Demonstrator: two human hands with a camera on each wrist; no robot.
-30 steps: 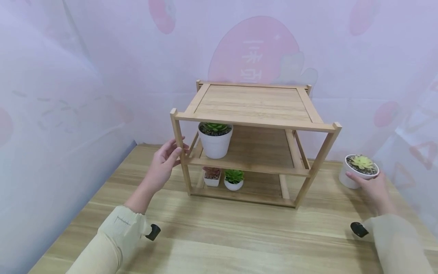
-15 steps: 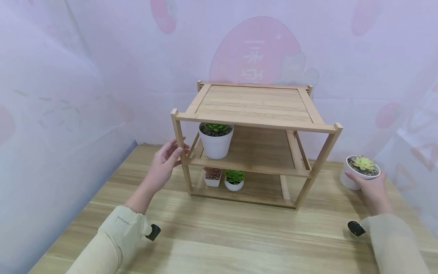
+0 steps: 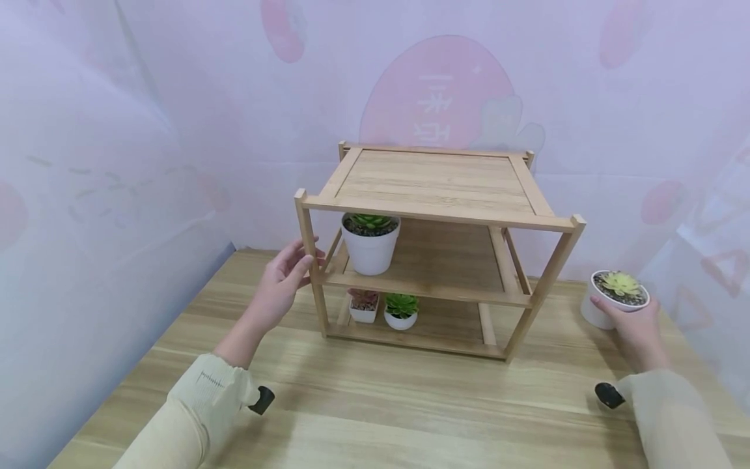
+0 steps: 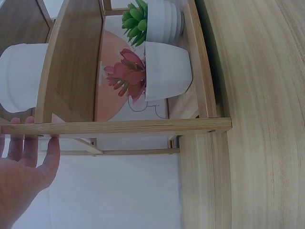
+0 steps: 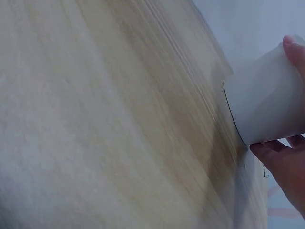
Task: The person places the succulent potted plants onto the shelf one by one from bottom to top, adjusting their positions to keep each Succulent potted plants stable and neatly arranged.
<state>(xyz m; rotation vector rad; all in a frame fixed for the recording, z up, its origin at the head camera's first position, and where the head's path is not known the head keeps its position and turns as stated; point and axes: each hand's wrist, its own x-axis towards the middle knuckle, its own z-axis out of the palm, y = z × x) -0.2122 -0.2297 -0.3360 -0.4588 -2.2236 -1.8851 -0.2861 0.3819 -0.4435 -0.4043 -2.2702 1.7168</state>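
My left hand [image 3: 278, 283] grips the front left post of a three-tier wooden shelf rack [image 3: 445, 181], thumb in front and fingertips behind. At the far right, my right hand [image 3: 640, 329] holds a white round pot [image 3: 596, 311] with a pale yellow-green succulent [image 3: 622, 283]. The pot's base is at or just above the tabletop; I cannot tell which. On the middle shelf, at its left, stands a larger white pot [image 3: 372, 254] with a green succulent partly hidden by the top board. Below it are a small pot with a red succulent [image 4: 127, 75] and a small pot with a green succulent [image 3: 402, 306].
The rack stands on a wood-grain table [image 3: 375, 404], towards its back edge. A pale printed cloth [image 3: 258, 111] hangs behind and along both sides. Table surface lies between the rack's right posts and the held pot.
Both hands keep their holds and barely move. The whole head view shifts down by a few pixels; the rack and the pots stay where they were.
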